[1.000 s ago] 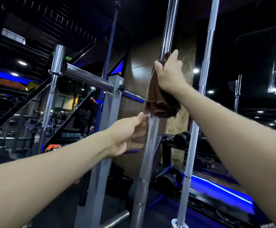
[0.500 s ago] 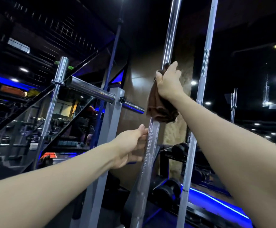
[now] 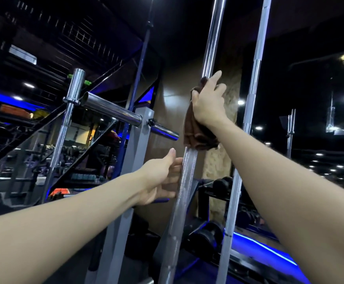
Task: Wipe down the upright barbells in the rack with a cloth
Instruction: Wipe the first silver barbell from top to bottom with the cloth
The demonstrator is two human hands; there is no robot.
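- Gripping the brown folded cloth (image 3: 195,128) around the upright knurled chrome barbell (image 3: 184,193), our right hand (image 3: 207,103) holds high.
- Our left hand (image 3: 160,177), below it, rests loosely curled fingers against that bar.
- We note a second chrome bar (image 3: 249,111) just right of our right hand.

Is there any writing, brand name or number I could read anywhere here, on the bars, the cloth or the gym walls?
None can be read.
Barbell being wiped: bare metal, no marking visible.
Brown cloth: no label visible.
Orange shape in the far left background: too blurred to tell if it carries text.
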